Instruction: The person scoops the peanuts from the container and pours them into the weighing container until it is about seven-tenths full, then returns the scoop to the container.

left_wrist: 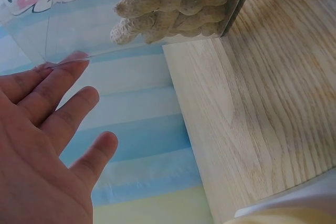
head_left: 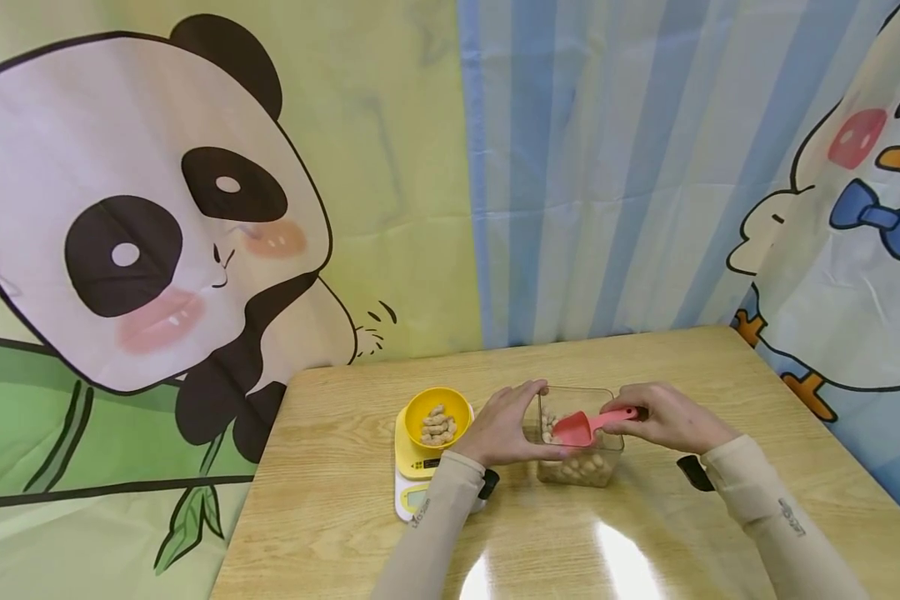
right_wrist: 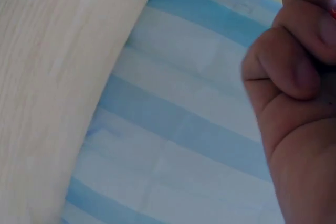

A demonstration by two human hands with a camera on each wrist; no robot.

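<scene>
At the left of a clear, rectangular plastic container [head_left: 603,467] of peanuts [head_left: 548,424], the left hand [head_left: 504,428] touches it with straight, spread fingers [left_wrist: 73,111]; on its right, the right hand [head_left: 663,418] grips a pink plastic scoop [head_left: 572,430] reaching inside it. Left of the container, a round yellow bowl [head_left: 460,407] holds peanuts; striped blue-and-white fabric [head_left: 615,167] hangs behind.
</scene>
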